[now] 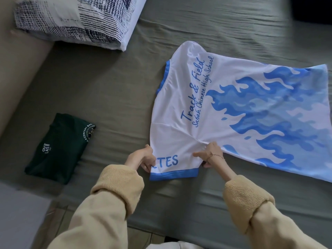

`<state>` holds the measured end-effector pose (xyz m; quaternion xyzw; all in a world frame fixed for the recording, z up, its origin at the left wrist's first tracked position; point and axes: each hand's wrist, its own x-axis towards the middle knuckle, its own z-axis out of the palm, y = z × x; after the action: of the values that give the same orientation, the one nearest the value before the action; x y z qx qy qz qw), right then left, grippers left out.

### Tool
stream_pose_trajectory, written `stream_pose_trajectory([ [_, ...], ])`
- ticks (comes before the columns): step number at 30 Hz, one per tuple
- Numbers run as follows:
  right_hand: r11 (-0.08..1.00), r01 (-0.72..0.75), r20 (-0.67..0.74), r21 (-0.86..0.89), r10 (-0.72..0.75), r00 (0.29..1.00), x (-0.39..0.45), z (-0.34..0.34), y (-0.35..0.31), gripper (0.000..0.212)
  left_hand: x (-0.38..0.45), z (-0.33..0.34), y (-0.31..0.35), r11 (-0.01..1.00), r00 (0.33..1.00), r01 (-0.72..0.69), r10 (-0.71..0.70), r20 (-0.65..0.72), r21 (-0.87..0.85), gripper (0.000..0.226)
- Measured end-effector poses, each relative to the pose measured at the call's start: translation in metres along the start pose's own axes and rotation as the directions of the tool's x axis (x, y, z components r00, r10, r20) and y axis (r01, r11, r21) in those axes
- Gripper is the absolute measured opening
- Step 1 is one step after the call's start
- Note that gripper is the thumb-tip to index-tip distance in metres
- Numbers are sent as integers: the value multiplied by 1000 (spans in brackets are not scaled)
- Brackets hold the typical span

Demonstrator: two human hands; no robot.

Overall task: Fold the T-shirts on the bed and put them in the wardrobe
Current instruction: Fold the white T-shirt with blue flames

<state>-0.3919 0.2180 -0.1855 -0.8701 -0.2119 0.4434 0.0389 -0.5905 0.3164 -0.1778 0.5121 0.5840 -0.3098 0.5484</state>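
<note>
White T-shirt point(224, 112) with blue flame print lies spread back-up on the grey-green bed point(111, 90), its near sleeve point(172, 159) pinched at both sides: left hand point(142, 158) at the sleeve's left edge, right hand point(210, 154) by the armpit seam, fingers of both curled on cloth. Folded dark green T-shirt point(59, 148) lies well apart to the left; patterned pillow point(75, 20) at the bed's far left.

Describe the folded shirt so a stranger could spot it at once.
Start at the grey-green bed and go to its left side, below the patterned pillow. There lies the green shirt, folded into a compact rectangle. Unlike the white shirt with blue flames spread flat beside it, it is dark, with small white lettering.
</note>
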Motion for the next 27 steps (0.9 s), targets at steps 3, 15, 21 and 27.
stream_pose_trajectory([
  [3,987,-52,75,154,40,996,5,6,-2,60,-3,-4,2,998,999,16,-19,42,64,39],
  [15,944,43,368,-327,86,926,1,-1,-8,23,-10,7,9,806,923,357,-382,-46,473,39],
  [21,906,345,197,-247,-302,933,11,-12,-33,18,4,-8,19,939,902,187,-47,-429,290,29],
  [27,849,527,194,-30,-512,837,27,1,-66,26,26,-47,51,956,798,-212,51,-600,-201,54],
])
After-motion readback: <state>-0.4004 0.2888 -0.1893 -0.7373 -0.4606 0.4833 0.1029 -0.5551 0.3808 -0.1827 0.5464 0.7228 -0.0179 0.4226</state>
